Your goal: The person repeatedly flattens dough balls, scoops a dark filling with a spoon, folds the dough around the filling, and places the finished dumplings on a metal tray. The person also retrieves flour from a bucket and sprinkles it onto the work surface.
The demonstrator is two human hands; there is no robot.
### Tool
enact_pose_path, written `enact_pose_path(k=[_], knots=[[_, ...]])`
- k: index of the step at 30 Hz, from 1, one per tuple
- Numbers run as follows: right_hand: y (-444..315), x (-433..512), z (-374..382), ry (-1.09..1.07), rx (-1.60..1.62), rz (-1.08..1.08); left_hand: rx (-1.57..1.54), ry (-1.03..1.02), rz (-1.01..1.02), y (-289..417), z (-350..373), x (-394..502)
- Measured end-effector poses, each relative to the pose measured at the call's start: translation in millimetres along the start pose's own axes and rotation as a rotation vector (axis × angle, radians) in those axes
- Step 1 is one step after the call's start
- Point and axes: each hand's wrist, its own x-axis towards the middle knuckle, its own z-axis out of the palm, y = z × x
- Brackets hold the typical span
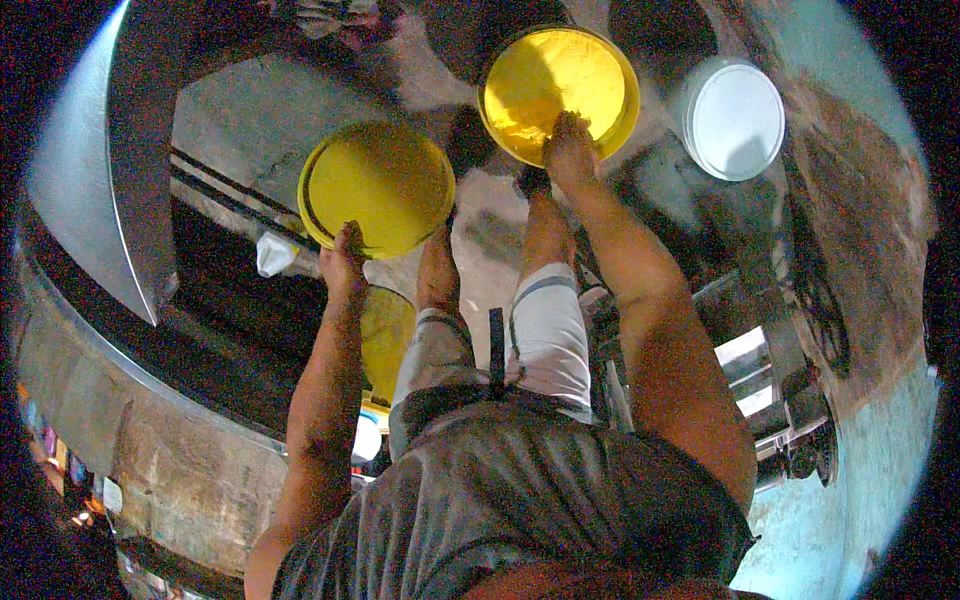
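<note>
My left hand (346, 259) grips a round yellow lid (382, 187) by its near edge, with the thumb on the upper face. The lid is held in the air to the left of my legs. Ahead of my feet stands a round yellow bucket (632, 112) with bright yellow contents (592, 71), which look like powder. My right hand (571, 150) reaches over the bucket's near rim, its fingers against the yellow contents. Whether those fingers hold anything is hidden. A shadow falls across part of the contents.
A white lidded bucket (739, 121) stands to the right. Another yellow container (386, 341) is by my left leg. A small white object (275, 253) lies at left, near a dark bar. Beyond the right side rises a turquoise wall (877, 457); a metal panel (82, 180) curves along the left.
</note>
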Motion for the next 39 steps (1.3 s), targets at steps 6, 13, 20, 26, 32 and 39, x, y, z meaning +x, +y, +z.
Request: enact_pose_path(k=[6,13,20,26,32,39], knots=[[-2.5,16.1,8.0,-0.299,0.183,0.185,-0.166,0.038,0.005,-5.4,6.6,1.4],[-1.7,23.8,-10.8,-0.486,-0.238,-0.052,-0.047,-0.021,0.028,-14.8,-7.4,5.0],[35.5,30.1,41.7,-0.429,0.002,-0.045,0.055,0.012,0.151,3.8,16.4,-8.3],[-0.6,16.8,-56.6,-0.254,1.069,0.551,0.357,-0.062,0.478,-4.0,2.3,15.2],[40.8,-19.5,-132.9,0.001,1.851,0.629,-0.403,-0.441,-0.139,11.6,83.3,14.6],[83.4,-60.9,-161.7,0.076,1.946,0.787,0.039,-0.478,-0.356,-61.6,139.9,89.9]])
